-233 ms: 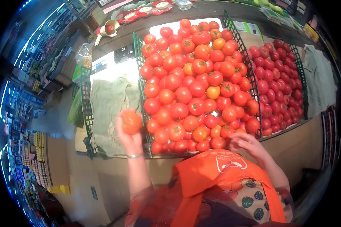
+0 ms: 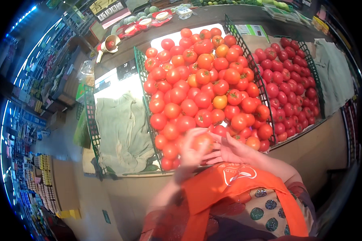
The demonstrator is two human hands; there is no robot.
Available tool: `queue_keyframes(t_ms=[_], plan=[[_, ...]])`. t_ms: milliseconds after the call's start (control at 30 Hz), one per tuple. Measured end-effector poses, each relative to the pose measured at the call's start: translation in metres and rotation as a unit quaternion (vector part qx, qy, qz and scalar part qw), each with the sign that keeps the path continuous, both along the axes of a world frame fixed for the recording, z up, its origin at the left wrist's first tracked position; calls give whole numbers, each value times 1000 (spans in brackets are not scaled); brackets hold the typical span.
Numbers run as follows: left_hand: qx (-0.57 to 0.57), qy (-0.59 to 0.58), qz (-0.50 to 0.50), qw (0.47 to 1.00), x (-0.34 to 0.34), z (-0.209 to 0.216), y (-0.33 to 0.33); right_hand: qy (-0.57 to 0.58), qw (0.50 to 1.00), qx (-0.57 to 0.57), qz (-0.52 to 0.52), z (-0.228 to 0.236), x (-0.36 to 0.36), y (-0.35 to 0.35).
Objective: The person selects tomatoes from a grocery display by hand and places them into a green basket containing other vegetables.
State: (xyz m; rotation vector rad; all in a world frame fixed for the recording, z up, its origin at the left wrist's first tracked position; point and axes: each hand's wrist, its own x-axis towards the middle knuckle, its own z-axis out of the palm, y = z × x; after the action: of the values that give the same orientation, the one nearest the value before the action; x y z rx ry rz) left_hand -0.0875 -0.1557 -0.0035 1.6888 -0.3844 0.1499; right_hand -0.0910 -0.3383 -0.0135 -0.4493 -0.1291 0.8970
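Observation:
My left hand is closed around an orange-red tomato, blurred by motion, at the front edge of the big tomato pile. My right hand lies just right of it with its fingers spread, the fingertips reaching to the held tomato; I cannot tell whether they touch it. Both hands hover over the front row of the middle bin. An orange apron covers my chest below them.
A bin of smaller dark-red tomatoes sits to the right behind a black wire divider. The left bin holds a crumpled green cloth. Another grey-green cloth lies at the far right. A shop aisle with shelves runs along the left.
My left hand has carried the tomato to the right, from beside the left bin to the front of the pile, close to my right hand.

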Motion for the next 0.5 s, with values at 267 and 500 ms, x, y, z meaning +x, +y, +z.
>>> queue_keyframes(t_ms=[267, 500], plan=[[220, -232, 58, 946, 70, 2, -8, 193, 964, 30, -180, -17, -20, -45], [487, -273, 184, 809, 195, 22, 47, 282, 888, 39, -362, -39, -56, -95]])
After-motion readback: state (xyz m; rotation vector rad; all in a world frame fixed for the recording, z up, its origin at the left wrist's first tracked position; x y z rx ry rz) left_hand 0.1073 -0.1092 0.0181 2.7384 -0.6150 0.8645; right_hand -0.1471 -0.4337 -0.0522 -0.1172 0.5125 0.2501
